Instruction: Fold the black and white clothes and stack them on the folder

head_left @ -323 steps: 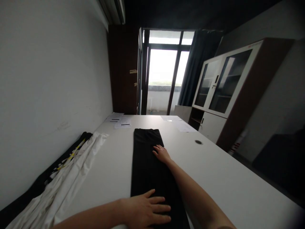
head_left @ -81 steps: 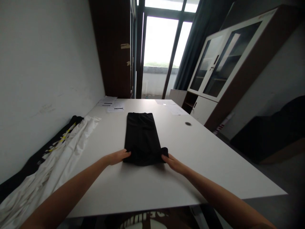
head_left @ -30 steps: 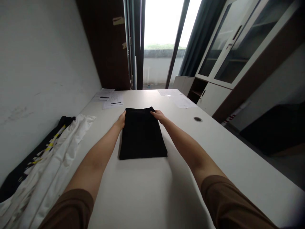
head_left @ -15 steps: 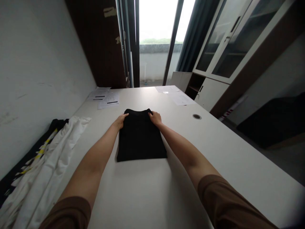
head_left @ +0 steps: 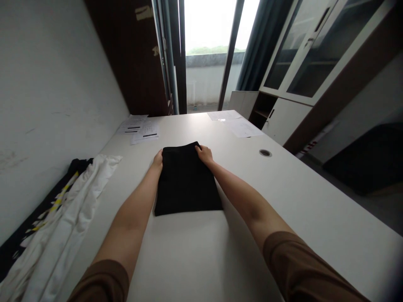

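A folded black garment [head_left: 189, 180] lies on the white table in front of me, its near edge straight and flat. My left hand [head_left: 158, 159] is closed at its far left corner, with the fingers partly hidden by the cloth. At the far right corner, my right hand [head_left: 205, 154] grips the cloth, thumb on top and fingers around the outer side. That right corner sits slightly higher than the left one. What kind of garment it is, I cannot tell from the folded shape.
Along the wall on the left lie white cloth [head_left: 78, 201] and a black and yellow piece of clothing [head_left: 50, 205]. Paper sheets [head_left: 146, 132] rest at the table's far left, and more papers [head_left: 241, 127] at the far right. A round cable hole [head_left: 265, 153] is set in the tabletop.
The far edge of the black garment has gone from dipped in the middle to a straighter, slanting line. My left thumb no longer shows on top of the cloth.
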### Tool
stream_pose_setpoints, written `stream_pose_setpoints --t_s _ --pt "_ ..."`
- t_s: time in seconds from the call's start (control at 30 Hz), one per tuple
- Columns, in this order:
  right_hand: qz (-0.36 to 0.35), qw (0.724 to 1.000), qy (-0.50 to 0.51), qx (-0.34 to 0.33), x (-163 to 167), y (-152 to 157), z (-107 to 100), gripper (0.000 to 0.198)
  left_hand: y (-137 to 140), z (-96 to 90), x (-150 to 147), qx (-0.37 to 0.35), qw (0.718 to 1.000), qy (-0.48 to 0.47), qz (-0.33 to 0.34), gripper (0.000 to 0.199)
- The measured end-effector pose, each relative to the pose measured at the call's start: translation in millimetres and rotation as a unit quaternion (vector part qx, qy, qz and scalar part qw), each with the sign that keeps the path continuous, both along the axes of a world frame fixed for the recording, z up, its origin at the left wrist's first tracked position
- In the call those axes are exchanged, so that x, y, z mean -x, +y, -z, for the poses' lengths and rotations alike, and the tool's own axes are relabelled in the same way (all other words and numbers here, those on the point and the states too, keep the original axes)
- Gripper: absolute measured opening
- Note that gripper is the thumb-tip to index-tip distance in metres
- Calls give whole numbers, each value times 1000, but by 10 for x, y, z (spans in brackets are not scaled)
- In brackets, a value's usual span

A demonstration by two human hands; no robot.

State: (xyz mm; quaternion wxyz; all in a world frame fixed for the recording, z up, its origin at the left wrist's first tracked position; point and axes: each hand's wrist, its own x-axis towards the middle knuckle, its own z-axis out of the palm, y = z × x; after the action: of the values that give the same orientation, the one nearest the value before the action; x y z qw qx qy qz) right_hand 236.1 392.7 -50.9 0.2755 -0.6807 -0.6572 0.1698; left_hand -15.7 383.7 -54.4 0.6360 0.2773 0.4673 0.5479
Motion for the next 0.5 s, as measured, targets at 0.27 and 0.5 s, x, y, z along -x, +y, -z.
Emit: stream_pose_setpoints --t_s 0.27,0.5 --pt "-6 997 -55 62 -27 41 23 27 -18 -8 65 -65 951 288 -89 50" --pt "17 994 -76 -73 107 -110 -109 38 -239 -19 -180 -210 854 476 -21 54"
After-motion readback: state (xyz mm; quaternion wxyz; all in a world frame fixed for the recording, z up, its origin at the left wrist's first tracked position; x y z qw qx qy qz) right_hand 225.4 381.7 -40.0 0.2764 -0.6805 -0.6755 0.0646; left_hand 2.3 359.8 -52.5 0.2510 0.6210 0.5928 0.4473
